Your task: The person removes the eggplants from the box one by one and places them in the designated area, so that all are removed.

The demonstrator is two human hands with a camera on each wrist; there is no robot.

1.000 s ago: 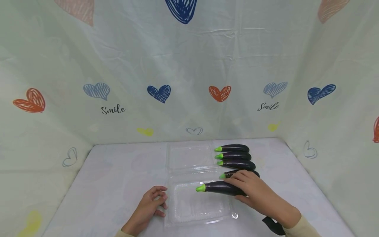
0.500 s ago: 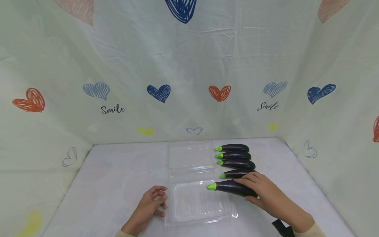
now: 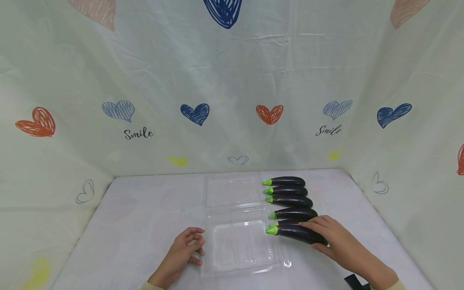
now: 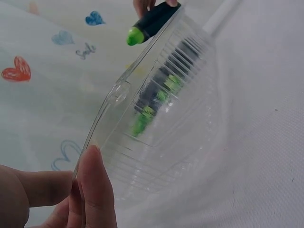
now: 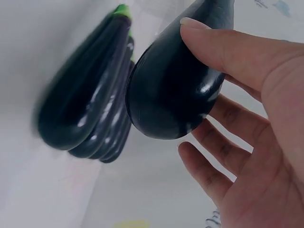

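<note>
My right hand (image 3: 337, 243) grips a dark purple eggplant (image 3: 295, 233) with a green stalk end, its stalk pointing left over the right edge of a clear plastic clamshell box (image 3: 241, 247). In the right wrist view the thumb and fingers close around the fat end of this eggplant (image 5: 166, 95). The box lies with its lid (image 3: 233, 191) folded back, away from me. My left hand (image 3: 181, 253) is at the box's left edge; in the left wrist view its thumb and finger pinch the rim (image 4: 102, 111). A partly hidden eggplant (image 3: 288, 222) lies just behind the held one.
Several more eggplants lie in a row at the right, among them the rearmost one (image 3: 290, 181) and a nearer one (image 3: 295, 212). A white cloth (image 3: 145, 209) covers the table. A curtain with printed hearts (image 3: 232, 80) hangs behind.
My right hand has moved right with the eggplant, from over the box to its right edge. Another eggplant behind it has come into sight. The left hand and box stay put.
</note>
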